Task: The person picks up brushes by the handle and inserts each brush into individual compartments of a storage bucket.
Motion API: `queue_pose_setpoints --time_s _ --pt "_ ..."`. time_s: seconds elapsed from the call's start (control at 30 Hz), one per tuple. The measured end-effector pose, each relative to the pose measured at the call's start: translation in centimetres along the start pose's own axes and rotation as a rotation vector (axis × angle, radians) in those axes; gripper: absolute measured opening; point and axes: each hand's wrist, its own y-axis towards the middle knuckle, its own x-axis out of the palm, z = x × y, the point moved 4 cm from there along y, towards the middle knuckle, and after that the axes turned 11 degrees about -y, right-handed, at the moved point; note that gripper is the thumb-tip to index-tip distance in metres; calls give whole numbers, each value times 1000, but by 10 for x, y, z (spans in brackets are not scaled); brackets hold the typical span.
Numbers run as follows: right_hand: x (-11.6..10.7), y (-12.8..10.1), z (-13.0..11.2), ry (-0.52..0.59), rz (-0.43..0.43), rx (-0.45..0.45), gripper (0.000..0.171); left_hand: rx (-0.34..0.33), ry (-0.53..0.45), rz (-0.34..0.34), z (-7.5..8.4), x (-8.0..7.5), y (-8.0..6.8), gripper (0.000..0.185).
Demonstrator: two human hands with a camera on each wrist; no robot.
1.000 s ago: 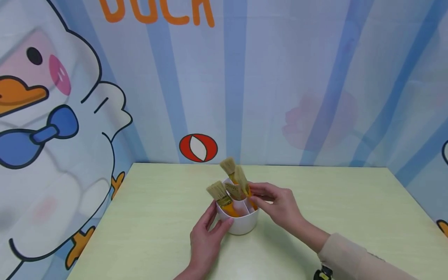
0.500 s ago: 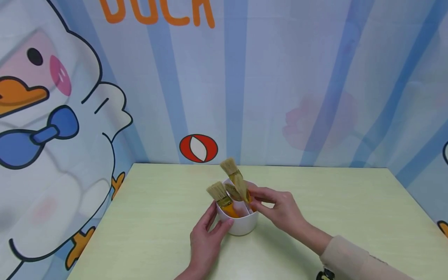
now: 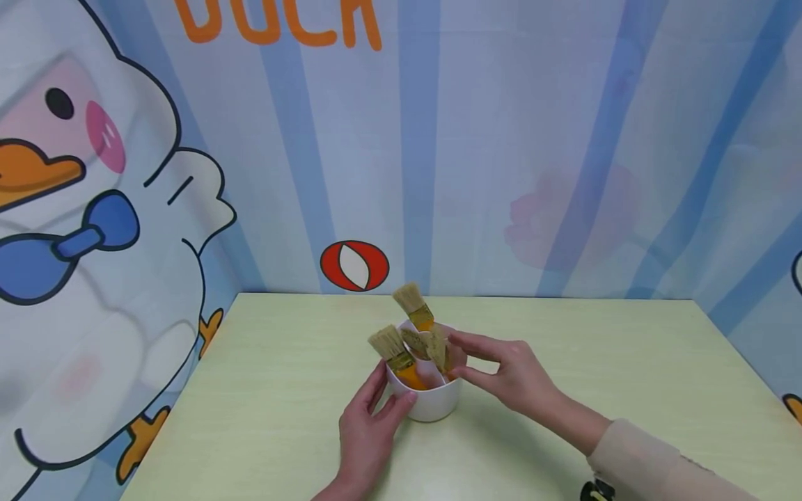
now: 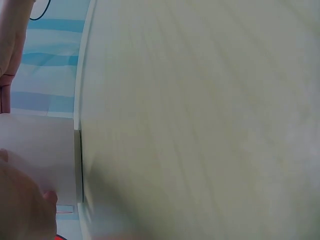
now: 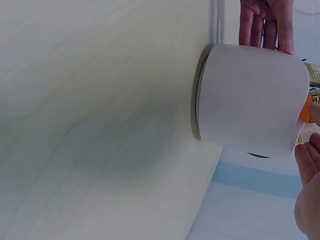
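A white round cup (image 3: 431, 405) with inner dividers stands near the middle of the pale green table (image 3: 263, 390). Several paint brushes with orange handles stand in it, bristles up; one (image 3: 391, 346) leans left and one (image 3: 410, 303) leans back. My left hand (image 3: 387, 395) grips the cup's left wall, thumb in front. My right hand (image 3: 460, 356) hovers at the cup's right rim, fingers spread and straight, next to a short brush (image 3: 437, 350) that sits low in the cup. The right wrist view shows the cup (image 5: 250, 97) with the left hand's fingers (image 5: 265, 22) behind it.
Cartoon-printed walls close the table at the back and left. The tabletop (image 4: 200, 115) spreads bare around the cup (image 4: 35, 155). A small black and yellow object (image 3: 595, 490) shows by my right sleeve at the bottom edge.
The brush my right hand pinched has sunk lower into the cup. The right hand's fingers have spread and drawn slightly right. The left hand has stayed on the cup.
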Motion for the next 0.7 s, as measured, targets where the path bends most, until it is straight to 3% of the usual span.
queue_pose_setpoints --time_s 0.3,0.7 --pt "-14 -1 6 -10 -59 32 52 4 3 -18 0 -4 2 72" --pt "-45 -6 23 -169 -58 -18 57 5 92 -36 10 -18 6 76"
